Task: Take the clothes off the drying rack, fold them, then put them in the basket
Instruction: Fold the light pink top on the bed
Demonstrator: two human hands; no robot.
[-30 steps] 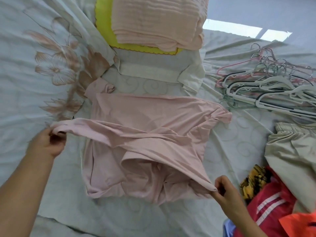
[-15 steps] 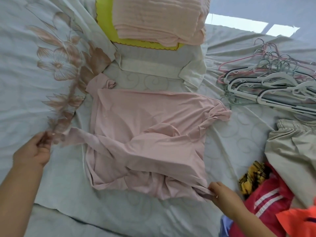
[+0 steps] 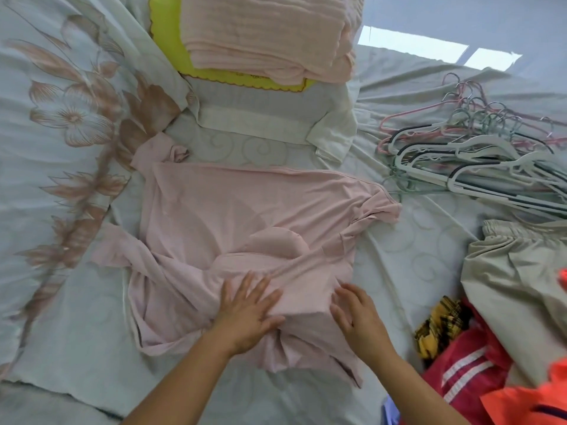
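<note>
The pink shirt point(image 3: 245, 228) lies spread in the middle of the bed point(image 3: 414, 271), wrinkled, with its lower part bunched toward the near edge. The left hand point(image 3: 248, 314) is flat on this lower part, with fingers straight and spread; it presses the cloth and grips nothing. The right hand point(image 3: 357, 317) rests just beside it on the same shirt, palm down and fingers almost straight, and it also holds nothing. At the far edge a folded towel point(image 3: 267, 35) sits on a yellow cloth point(image 3: 165, 41). A heap of hangers point(image 3: 478, 167) lies toward the right edge. Beige trousers point(image 3: 515, 271) and a red garment point(image 3: 466, 372) are piled at the near right corner.
</note>
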